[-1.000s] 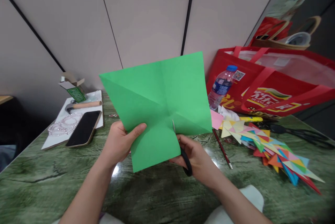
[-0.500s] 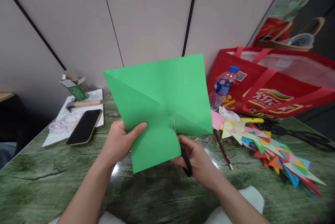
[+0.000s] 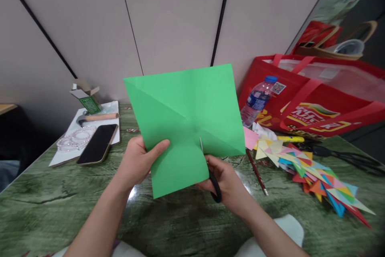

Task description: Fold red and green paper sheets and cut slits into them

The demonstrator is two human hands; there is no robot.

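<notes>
A creased green paper sheet (image 3: 183, 116) is held up over the green marble table (image 3: 45, 205). My left hand (image 3: 140, 160) pinches its lower left edge, thumb on the front. My right hand (image 3: 227, 181) is closed on black-handled scissors (image 3: 214, 185), fingers through the loop. The thin blade tip pokes up through a cut near the sheet's lower middle.
A phone (image 3: 98, 148), bead bracelets (image 3: 73, 137), a hammer (image 3: 96, 117) and a small green box (image 3: 87, 100) lie at left. At right are a red bag (image 3: 315, 100), a water bottle (image 3: 257, 100), a pencil (image 3: 255, 170), folded coloured paper shapes (image 3: 313, 173) and a second pair of scissors (image 3: 345, 156).
Both hands and the green sheet hold nearly the same pose; only the camera view has drifted slightly.
</notes>
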